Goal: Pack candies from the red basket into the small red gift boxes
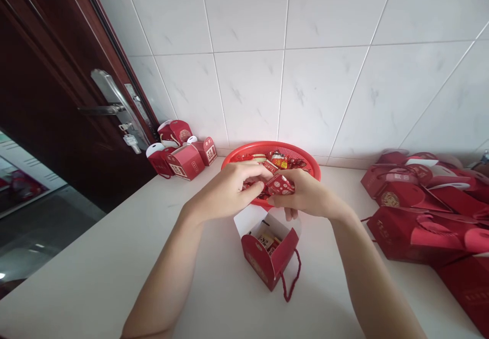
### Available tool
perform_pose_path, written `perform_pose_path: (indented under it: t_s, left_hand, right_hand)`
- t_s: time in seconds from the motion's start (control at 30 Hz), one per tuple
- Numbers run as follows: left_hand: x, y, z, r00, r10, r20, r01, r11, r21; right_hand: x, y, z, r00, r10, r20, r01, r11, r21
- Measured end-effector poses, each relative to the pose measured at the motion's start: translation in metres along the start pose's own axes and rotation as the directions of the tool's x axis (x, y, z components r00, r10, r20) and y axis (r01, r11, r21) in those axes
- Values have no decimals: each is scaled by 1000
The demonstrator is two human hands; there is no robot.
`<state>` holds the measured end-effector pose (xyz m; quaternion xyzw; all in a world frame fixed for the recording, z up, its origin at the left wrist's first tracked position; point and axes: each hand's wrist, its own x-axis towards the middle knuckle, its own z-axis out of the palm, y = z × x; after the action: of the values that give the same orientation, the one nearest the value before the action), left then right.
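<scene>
Head cam: R hand (pixel 307 195) holds 1 red pkt (pixel 281 184) by basket (pixel 300 152).

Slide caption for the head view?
Right hand holding a red packet, left hand beside it, over a red basket behind an open red box.

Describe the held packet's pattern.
The packet shows pale spots on red, best seen in the head view.

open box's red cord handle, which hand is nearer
Right. The right hand is beyond the cord handle; the left hand is also beyond it, but farther off to the left.
</scene>
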<state>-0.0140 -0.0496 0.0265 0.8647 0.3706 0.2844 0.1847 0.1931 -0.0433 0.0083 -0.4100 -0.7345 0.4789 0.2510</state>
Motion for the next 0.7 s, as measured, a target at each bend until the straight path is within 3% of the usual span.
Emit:
perform_pose_path:
  t_s: [0.2,0.47,0.7]
  left_hand:
    - [2,6,8,983,34,-179,-56,991,-119]
    - [5,3,9,946,-101,-307,29,973,-231]
    - [6,3,11,945,-119,-306,18,950,-311]
  right_hand:
    - [-3,3,-6,988,-127,90,104,969,225]
    - [-14,-3,-23,985,-168,-32,169,932,319]
    - [-16,-4,-26,981,-155,-120,185,931,314]
